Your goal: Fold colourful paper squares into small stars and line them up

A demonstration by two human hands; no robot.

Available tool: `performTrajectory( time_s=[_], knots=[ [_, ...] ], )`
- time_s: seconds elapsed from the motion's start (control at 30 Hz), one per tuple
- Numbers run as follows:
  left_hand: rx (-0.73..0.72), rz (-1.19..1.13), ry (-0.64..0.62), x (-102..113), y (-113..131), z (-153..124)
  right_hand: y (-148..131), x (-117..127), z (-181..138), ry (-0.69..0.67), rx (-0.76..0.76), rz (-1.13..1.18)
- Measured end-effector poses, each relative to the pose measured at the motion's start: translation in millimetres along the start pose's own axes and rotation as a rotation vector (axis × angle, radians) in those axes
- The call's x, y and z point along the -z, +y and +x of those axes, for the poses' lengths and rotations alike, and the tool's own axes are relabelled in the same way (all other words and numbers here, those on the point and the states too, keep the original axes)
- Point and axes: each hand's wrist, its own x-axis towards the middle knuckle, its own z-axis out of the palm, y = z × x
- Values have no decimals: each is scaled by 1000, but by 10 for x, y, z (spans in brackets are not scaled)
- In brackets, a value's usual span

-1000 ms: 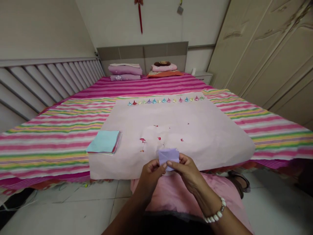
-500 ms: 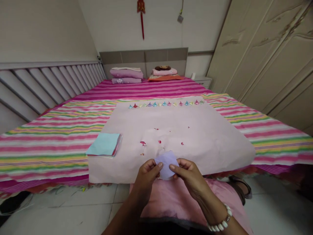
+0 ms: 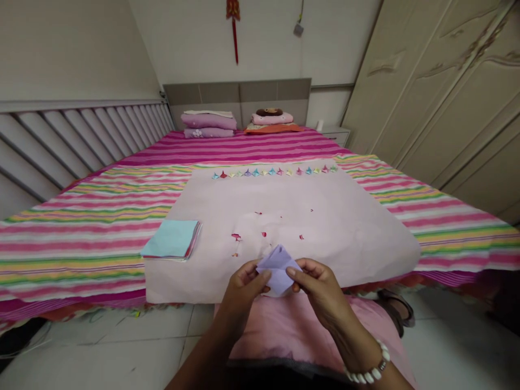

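Note:
A purple sheet of origami paper (image 3: 279,265), partly folded into a diamond shape with its upper point raised, is held between my hands near the front edge of the pale board. My left hand (image 3: 247,284) pinches its left corner, thumb on top. My right hand (image 3: 314,279) grips the right corner the same way, with a bracelet of white beads on that wrist. Left of my hands lies a stack of square coloured paper (image 3: 173,238), light blue on top. Along the far edge runs a row of small folded paper pieces (image 3: 272,171) in several colours.
The pale board or sheet (image 3: 345,227) lies on a striped bedspread (image 3: 97,227) and has several torn reddish marks (image 3: 236,237). Folded bedding (image 3: 209,123) sits by the headboard. A pink cushion or cloth (image 3: 280,330) is beneath my hands.
The purple paper has shifted from a flat-looking shape to a diamond with a raised upper point and visible creases. My right hand has moved slightly right; the camera view has shifted a little.

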Motion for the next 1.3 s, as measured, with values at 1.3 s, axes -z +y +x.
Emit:
performTrajectory(
  time_s=[1.3],
  knots=[
    [-434, 444, -111, 212, 98, -99, -37, 26, -133, -148, 409, -279]
  ],
)
